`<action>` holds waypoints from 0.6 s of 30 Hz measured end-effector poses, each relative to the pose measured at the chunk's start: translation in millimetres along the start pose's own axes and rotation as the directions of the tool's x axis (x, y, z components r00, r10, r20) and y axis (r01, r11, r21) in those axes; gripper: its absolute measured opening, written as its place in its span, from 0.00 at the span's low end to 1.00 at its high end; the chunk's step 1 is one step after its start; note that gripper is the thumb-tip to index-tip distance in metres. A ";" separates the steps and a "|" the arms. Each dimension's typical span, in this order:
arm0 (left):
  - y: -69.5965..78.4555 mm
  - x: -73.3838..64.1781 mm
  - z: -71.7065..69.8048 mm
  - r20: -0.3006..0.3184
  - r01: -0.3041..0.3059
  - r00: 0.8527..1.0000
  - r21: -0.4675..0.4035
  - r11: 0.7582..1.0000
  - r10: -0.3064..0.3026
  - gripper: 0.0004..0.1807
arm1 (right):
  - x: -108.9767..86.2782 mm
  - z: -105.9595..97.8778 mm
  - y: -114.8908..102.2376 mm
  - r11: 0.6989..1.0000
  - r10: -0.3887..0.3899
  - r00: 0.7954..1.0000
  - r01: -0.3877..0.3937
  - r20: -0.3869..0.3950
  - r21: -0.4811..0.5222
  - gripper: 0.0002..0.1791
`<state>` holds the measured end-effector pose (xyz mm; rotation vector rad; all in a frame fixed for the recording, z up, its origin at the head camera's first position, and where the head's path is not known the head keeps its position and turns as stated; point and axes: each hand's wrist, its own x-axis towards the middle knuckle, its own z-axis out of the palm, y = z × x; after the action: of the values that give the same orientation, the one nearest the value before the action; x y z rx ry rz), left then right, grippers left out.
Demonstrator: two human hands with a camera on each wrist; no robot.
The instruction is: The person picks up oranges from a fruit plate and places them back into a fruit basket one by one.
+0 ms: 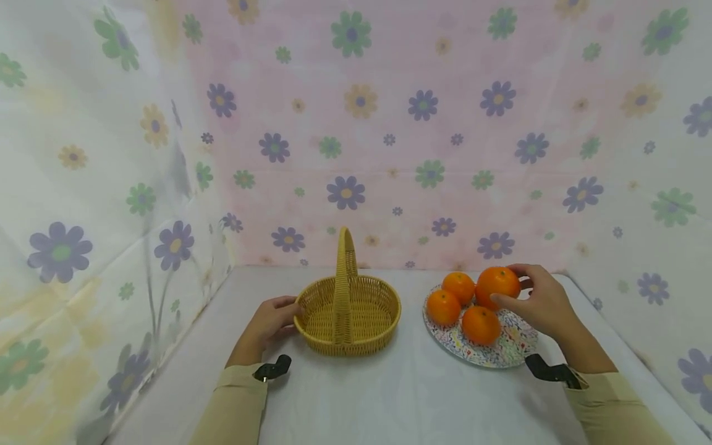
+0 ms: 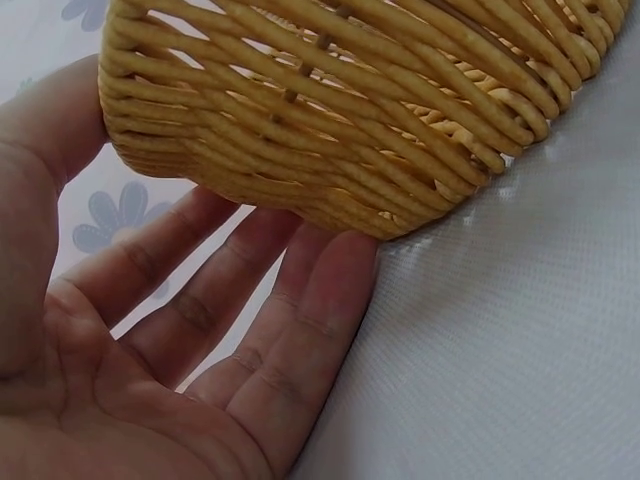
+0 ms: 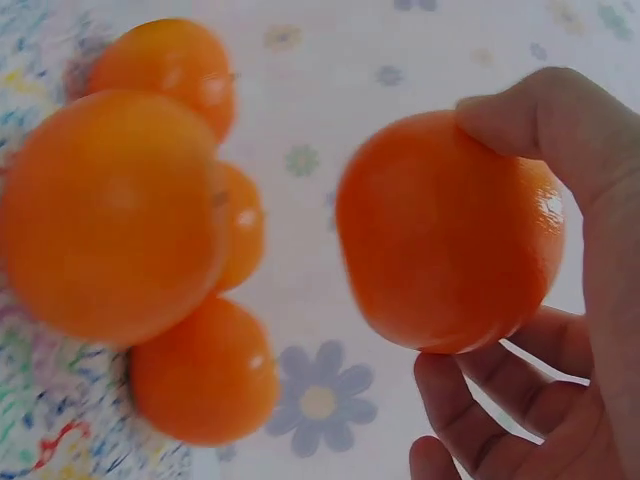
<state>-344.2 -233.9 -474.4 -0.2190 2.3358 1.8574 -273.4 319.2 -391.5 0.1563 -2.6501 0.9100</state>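
Observation:
A yellow woven basket (image 1: 356, 348) with a tall arched handle stands on the table, left of centre. At its left side, my left hand (image 1: 271, 326) holds the rim and wall. In the left wrist view, the fingertips touch the lower weave of the basket (image 2: 300, 130), with the thumb at its edge. My right hand (image 1: 547, 304) grips an orange (image 1: 499, 283) between thumb and fingers above a speckled plate (image 1: 517, 337). Several other oranges (image 1: 481, 326) lie on the plate. The right wrist view shows the held orange (image 3: 450, 235) apart from those others.
A white cloth covers the table (image 1: 411, 395). Flower-patterned fabric (image 1: 389, 154) hangs behind and on both sides. Bare cloth lies between basket and plate. Small black devices sit at both wrists.

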 end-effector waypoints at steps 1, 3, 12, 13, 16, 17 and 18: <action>0.3 1.1 0.0 -0.003 0.003 1.000 -0.001 1.000 -0.003 0.29 | 2.2 -1.4 -4.5 1.000 0.000 1.000 0.000 0.007 0.006 0.46; -0.2 1.9 0.2 -0.002 0.006 1.000 -0.003 1.000 -0.006 0.29 | 5.7 -4.1 -12.9 1.000 -0.001 1.000 0.001 0.020 0.016 0.47; -1.0 1.5 0.6 -0.017 0.016 1.000 0.011 1.000 -0.016 0.29 | 21.0 -9.4 -45.9 0.993 -0.015 0.995 0.003 0.101 0.115 0.46; -0.9 1.3 0.6 -0.018 0.016 1.000 0.015 1.000 -0.016 0.29 | 22.8 -9.7 -49.3 0.992 -0.010 0.995 -0.003 0.104 0.123 0.46; -0.3 1.2 0.5 -0.020 0.019 1.000 0.019 1.000 -0.019 0.29 | 26.4 -10.7 -59.4 0.989 0.009 0.994 -0.025 0.110 0.144 0.49; -0.2 1.1 0.5 -0.019 0.019 1.000 0.018 1.000 -0.019 0.29 | 27.1 -10.5 -62.6 0.988 0.016 0.993 -0.033 0.113 0.152 0.50; -0.2 1.1 0.5 -0.017 0.020 1.000 0.017 1.000 -0.019 0.29 | 27.4 -9.9 -65.7 0.987 0.021 0.993 -0.040 0.117 0.157 0.50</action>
<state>-345.2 -233.5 -474.9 -0.2557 2.3514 1.8327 -282.7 273.5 -336.8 0.2124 -2.6890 1.1563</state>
